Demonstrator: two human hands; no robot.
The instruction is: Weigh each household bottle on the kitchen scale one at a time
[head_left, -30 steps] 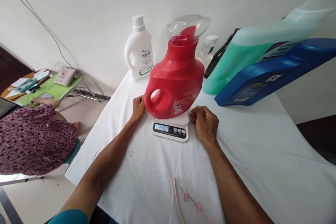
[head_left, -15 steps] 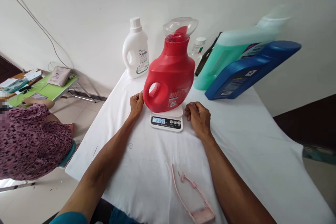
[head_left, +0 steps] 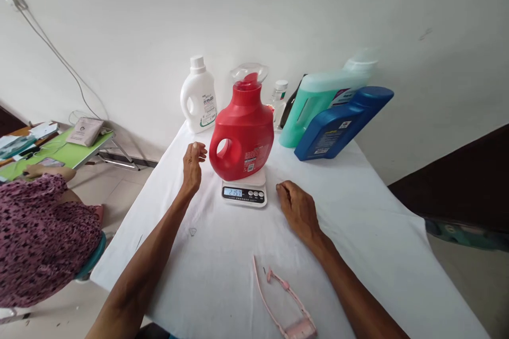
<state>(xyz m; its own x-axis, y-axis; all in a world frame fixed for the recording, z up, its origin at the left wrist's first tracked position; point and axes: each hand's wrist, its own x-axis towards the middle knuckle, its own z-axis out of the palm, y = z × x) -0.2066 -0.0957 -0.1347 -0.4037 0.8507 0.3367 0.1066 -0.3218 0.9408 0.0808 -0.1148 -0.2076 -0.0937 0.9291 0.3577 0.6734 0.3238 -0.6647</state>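
Observation:
A red laundry detergent bottle (head_left: 244, 132) with a clear cap stands upright on a white digital kitchen scale (head_left: 244, 195), whose display reads 2157. My left hand (head_left: 193, 165) is just left of the bottle, apart from it, fingers loosely spread and holding nothing. To the right of the scale, my right hand (head_left: 297, 208) rests on the white tablecloth with its fingers curled in; nothing shows in them. It touches neither the bottle nor the scale.
Behind stand a white bottle (head_left: 200, 100), a small clear bottle (head_left: 278, 100), a green jug (head_left: 314, 108) and a blue bottle (head_left: 338, 126). A pink strap (head_left: 300, 327) lies in front. At left, another person (head_left: 43, 243) sits by a green table (head_left: 85, 151).
My left hand has drawn away from the bottle's side and its fingers have opened. The right hand stays curled beside the scale. The view has shifted; the display reading is the same.

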